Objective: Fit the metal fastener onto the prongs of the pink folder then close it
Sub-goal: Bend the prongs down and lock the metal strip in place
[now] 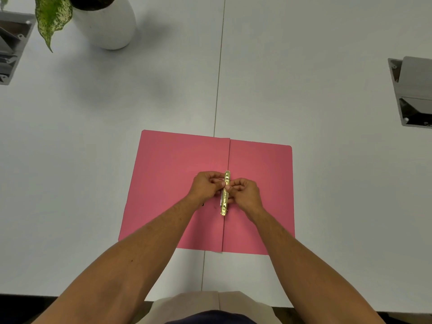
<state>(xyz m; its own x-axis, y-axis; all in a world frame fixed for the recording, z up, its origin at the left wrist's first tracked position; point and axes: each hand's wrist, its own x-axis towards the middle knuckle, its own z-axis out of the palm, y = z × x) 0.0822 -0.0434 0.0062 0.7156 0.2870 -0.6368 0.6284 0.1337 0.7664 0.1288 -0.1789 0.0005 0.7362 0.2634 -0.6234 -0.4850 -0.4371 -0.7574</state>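
Observation:
The pink folder point(168, 174) lies open and flat on the white table, its centre fold running away from me. A gold metal fastener point(225, 202) lies along that fold, its far and near ends showing past my fingers. My left hand point(207, 184) pinches the strip from the left and my right hand point(245, 191) pinches it from the right, fingertips meeting over its upper half. The prongs are hidden under my fingers; a small white piece shows beside the strip at its left edge.
A white plant pot point(107, 22) with green leaves stands at the far left. Grey cable-port openings sit in the table at the left edge point(11, 45) and at the right edge point(411, 90). A seam point(219, 66) splits the tabletop.

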